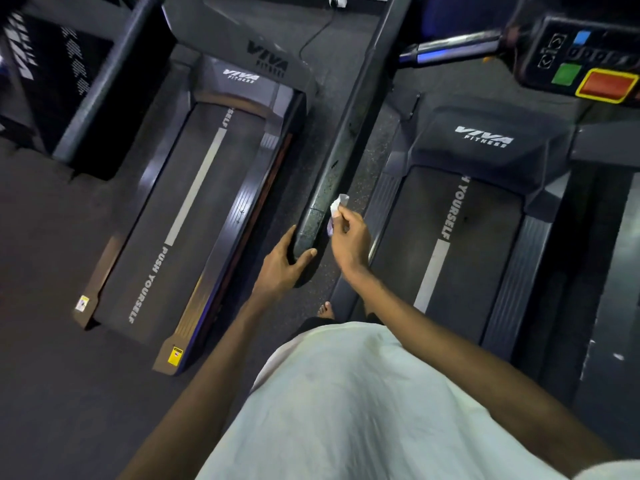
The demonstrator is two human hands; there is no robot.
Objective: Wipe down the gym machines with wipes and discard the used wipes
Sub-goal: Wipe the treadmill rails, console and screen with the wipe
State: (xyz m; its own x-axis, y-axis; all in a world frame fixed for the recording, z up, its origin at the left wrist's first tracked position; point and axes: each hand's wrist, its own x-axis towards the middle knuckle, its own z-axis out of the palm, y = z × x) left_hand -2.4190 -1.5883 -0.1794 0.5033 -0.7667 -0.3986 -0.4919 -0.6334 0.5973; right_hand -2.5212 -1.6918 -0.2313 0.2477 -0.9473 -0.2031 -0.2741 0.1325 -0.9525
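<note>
Pinching the crumpled wipe (336,207) between thumb and fingertips of our right hand (349,239), we hold it against the side of the handrail (334,157), whose end our left hand (282,266) grips; we judge the wipe light, soft and easily torn, best held bunched.

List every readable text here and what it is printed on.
"VIVA FITNESS": left treadmill's grey motor cover.
"VIVA FITNESS": right treadmill's dark grey motor cover.
"VIVA FITNESS", dark on dark: left treadmill's grey upright base.
"PUSH YOURSELF": left treadmill's black running belt.
"YOURSELF", first word mostly hidden: right treadmill's black running belt.
"VIVA": black side panel, far left; its small print is blurred.
Yellow warning sticker and smaller sticker, left treadmill's rear: too small to read.
</note>
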